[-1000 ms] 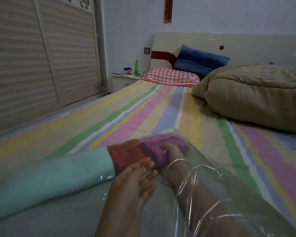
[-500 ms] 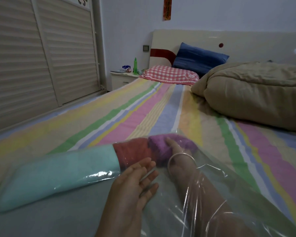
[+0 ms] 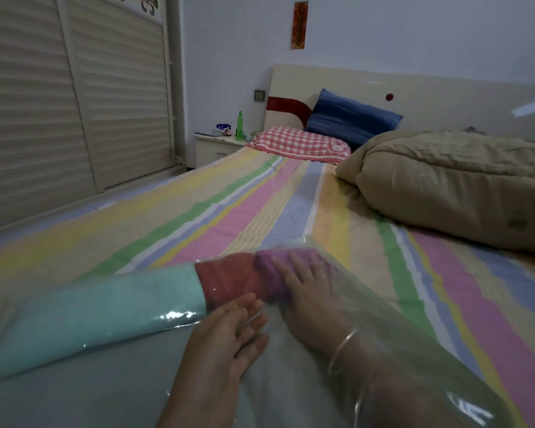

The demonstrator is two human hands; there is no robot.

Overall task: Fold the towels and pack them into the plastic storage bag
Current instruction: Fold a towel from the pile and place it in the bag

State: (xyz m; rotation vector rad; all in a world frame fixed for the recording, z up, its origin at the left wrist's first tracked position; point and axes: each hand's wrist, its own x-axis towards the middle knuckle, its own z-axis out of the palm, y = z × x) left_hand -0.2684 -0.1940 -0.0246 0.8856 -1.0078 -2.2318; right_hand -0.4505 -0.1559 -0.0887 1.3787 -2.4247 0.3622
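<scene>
A clear plastic storage bag [image 3: 393,332] lies on the striped bed in front of me. Inside it, along its far edge, sit a folded mint-green towel [image 3: 99,313], a red towel [image 3: 229,281] and a purple towel [image 3: 275,270] side by side. A grey towel [image 3: 74,393] lies flat under the film nearer to me. My right hand [image 3: 309,295], with a bangle on the wrist, is inside the bag, its fingers spread flat on the purple towel. On top of the plastic rests my left hand [image 3: 229,341], fingers straight.
The striped bedsheet [image 3: 229,205] stretches ahead. A bulky tan duvet [image 3: 457,186] lies at the right. A checked pillow [image 3: 300,145] and a blue pillow [image 3: 349,118] lean at the headboard. A nightstand [image 3: 217,146] with a green bottle stands beside louvred wardrobe doors [image 3: 74,97].
My right hand has drawn back a little inside the bag and flattened from a curled hold onto the purple towel. My left hand stays on the plastic.
</scene>
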